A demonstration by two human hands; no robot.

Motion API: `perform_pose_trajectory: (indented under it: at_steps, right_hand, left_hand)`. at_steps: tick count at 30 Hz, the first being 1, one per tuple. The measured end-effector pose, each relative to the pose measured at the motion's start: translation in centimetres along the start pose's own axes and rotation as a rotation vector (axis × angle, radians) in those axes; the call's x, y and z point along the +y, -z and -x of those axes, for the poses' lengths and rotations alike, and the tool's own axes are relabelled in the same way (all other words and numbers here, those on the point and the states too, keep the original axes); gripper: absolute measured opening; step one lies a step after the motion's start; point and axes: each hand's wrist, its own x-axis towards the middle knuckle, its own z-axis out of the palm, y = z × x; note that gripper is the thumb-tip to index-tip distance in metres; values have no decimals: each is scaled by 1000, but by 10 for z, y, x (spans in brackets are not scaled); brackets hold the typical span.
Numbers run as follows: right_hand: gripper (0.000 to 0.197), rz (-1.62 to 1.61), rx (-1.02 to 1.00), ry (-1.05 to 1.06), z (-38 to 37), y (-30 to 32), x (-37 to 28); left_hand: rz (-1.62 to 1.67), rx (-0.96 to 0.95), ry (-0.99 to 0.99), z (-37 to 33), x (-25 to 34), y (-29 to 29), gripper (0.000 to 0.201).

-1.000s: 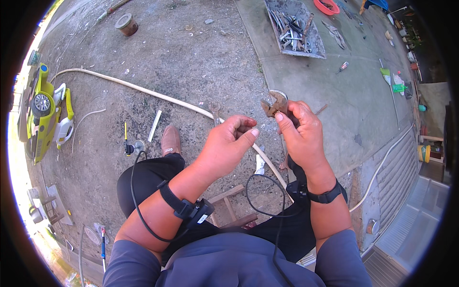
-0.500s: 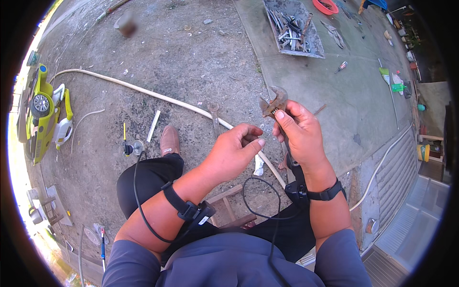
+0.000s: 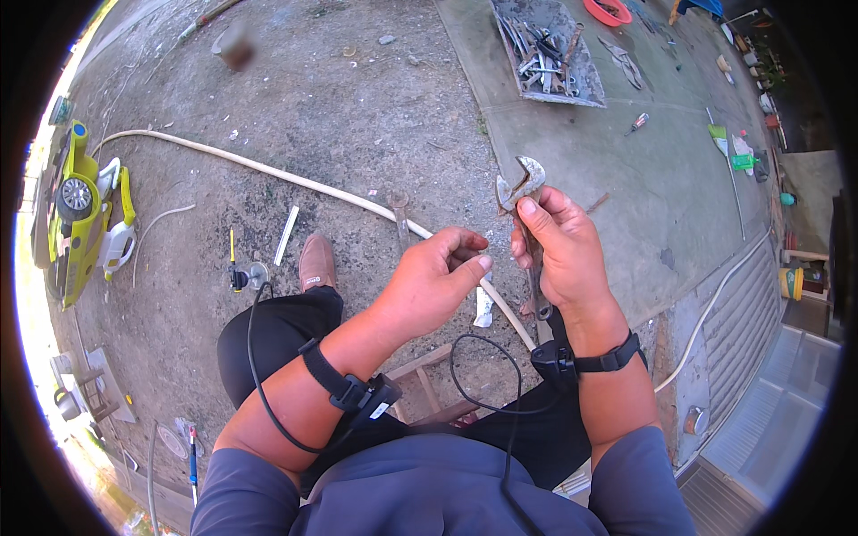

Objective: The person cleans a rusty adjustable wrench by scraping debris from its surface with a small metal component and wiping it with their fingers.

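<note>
My right hand [image 3: 565, 246] is closed around the upper handle of a rusty adjustable wrench [image 3: 521, 181]. The wrench's jaws point up and its handle end shows below the fingers. To the left, my left hand [image 3: 447, 272] hovers apart from it, fingers loosely curled and thumb held away from them; nothing shows in its grasp. Beneath the hands a cream hose [image 3: 268, 170] runs across the ground. Another wrench [image 3: 400, 219] lies beside the hose, beyond my left hand. A crumpled white scrap [image 3: 483, 308] is on the ground just below that hand.
A metal tray [image 3: 585, 85] of wrenches stands at the far right, near a red basin [image 3: 608, 11]. A screwdriver [image 3: 637, 123] and gloves [image 3: 623, 64] lie on the green mat. At left are a yellow-green wheeled machine [image 3: 76, 201] and a white strip [image 3: 286, 235]. A black cable [image 3: 456, 357] loops by my knees.
My right hand has turned the adjustable wrench, so its jaws now face up and show a paler side. My left hand has barely moved.
</note>
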Motion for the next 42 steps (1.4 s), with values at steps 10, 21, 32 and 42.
perform_pose_trajectory:
  at_steps: [10,21,32,42]
  right_hand:
    - [10,-109,-59,-27,0,1,2]
    - [12,-85,-87,-24,1,-1,2]
    - [14,-21,-54,-34,0,4,7]
    - [9,-110,-86,-66,-2,3,10]
  left_hand:
    - [31,9,-1,-1,-2,1,32]
    - [22,24,1,-1,-1,2,33]
    - [5,17,9,-1,-2,2,33]
    - [-1,18,2,-1,-2,2,33]
